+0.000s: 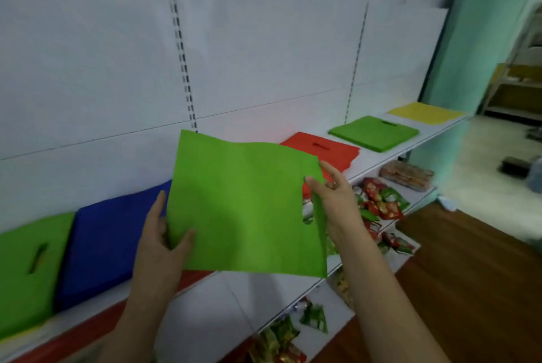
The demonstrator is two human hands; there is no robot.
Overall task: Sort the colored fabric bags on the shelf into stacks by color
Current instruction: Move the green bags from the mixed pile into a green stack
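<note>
Holding a green bag (246, 204) spread flat between them above the shelf (381, 163), the two hands stand apart: the left hand (164, 233) pinches its lower left edge, the right hand (334, 195) grips the side by the cut-out handle. A folded green stack (374, 132) lies well beyond the right hand, past the red stack (325, 147). Another green pile (29, 268) lies beyond the left hand, past the blue stack (108, 242). The left-hand pile looks nearer.
</note>
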